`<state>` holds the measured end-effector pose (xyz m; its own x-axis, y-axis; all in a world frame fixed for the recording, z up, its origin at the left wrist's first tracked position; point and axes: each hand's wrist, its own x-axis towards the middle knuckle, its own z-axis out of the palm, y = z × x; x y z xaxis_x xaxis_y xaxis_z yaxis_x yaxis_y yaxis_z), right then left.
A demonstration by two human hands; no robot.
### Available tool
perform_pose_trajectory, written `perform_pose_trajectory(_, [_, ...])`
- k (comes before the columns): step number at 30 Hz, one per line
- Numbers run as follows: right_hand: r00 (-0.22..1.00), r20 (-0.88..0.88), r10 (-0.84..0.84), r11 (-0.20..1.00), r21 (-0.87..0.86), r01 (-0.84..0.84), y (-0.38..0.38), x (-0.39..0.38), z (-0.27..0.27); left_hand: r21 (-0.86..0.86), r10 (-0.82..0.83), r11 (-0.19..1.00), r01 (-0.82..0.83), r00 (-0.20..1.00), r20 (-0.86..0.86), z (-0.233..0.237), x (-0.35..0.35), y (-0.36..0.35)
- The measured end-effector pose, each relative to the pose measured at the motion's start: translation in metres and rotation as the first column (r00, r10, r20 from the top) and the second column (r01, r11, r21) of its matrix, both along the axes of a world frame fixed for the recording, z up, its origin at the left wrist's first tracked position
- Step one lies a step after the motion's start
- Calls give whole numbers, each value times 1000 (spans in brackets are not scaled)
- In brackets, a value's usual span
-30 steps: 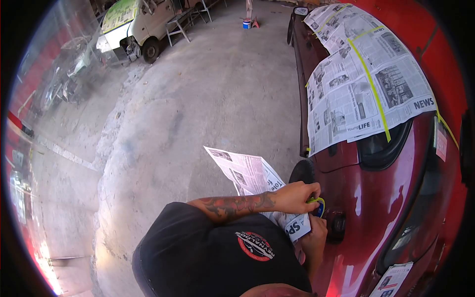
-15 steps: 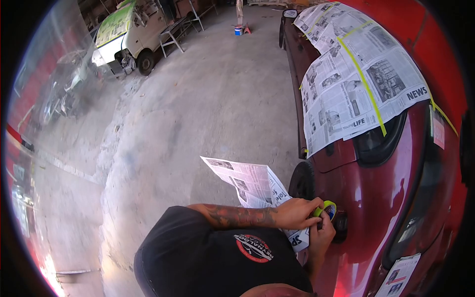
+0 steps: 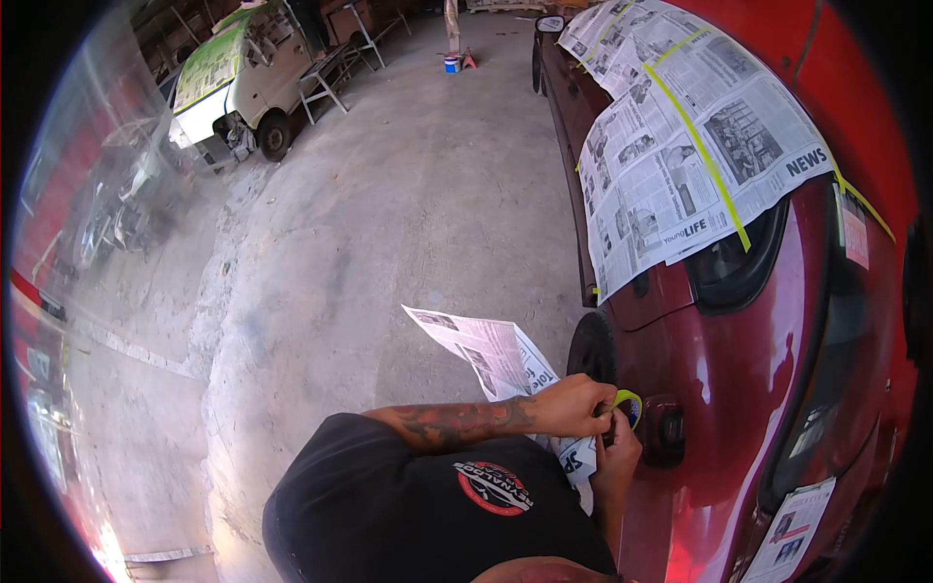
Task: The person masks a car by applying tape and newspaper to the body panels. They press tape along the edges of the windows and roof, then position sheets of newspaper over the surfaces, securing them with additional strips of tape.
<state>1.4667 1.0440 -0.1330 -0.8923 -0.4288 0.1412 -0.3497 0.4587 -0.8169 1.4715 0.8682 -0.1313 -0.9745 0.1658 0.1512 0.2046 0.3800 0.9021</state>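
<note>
My left hand (image 3: 575, 404), at the end of a tattooed forearm, has its fingers closed at the near edge of a yellow-green tape roll (image 3: 634, 408). Just below it, my right hand (image 3: 618, 453) is closed on the same roll, fingertips against those of my left hand. Partly hidden fingers make the exact grip of each hand hard to see. A folded newspaper sheet (image 3: 496, 352) sticks out beyond my left forearm, and its lower part shows between the forearm and my right hand.
A dark red car (image 3: 719, 389) stands close on the right, with taped newspaper (image 3: 680, 146) over its windows. Its wheel (image 3: 593, 350) is beside my hands. Farther off are a white van (image 3: 228, 97), a metal stand (image 3: 330, 83) and a blue-white can (image 3: 452, 64).
Both hands and the tape roll have shifted slightly left in view. The roll is now more hidden behind the fingers. The newspaper sheet has tilted a little, and the whole view has shifted slightly.
</note>
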Motion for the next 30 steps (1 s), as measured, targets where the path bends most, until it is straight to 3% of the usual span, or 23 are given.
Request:
perform_pose_trajectory(5, [991,-116,66,996,67,-58,2,1,5,170,68,983,-75,997,46,15,8,-1])
perform_pose_trajectory(11, [993,22,118,993,-2,-118,3,6,-11,65,12,998,-14,1000,27,7,8,-10])
perform_pose_trajectory(14, [991,-52,125,990,64,-122,2,10,-7,-2,-52,999,52,996,70,-1,7,-14])
perform_pose_trajectory(20, [993,-48,108,992,72,-105,3,9,-4,163,11,986,-18,999,44,7,12,-9])
perform_pose_trajectory(23, [992,-15,124,992,20,-123,3,9,-5,169,4,986,-1,1000,-14,4,11,-11])
perform_pose_trajectory(26, [988,11,152,985,86,-153,2,10,-3,88,-40,995,40,999,-1,-8,8,-15])
perform_pose_trajectory(30, [989,-61,136,987,99,-130,6,7,-10,95,-27,995,18,995,94,7,13,-14])
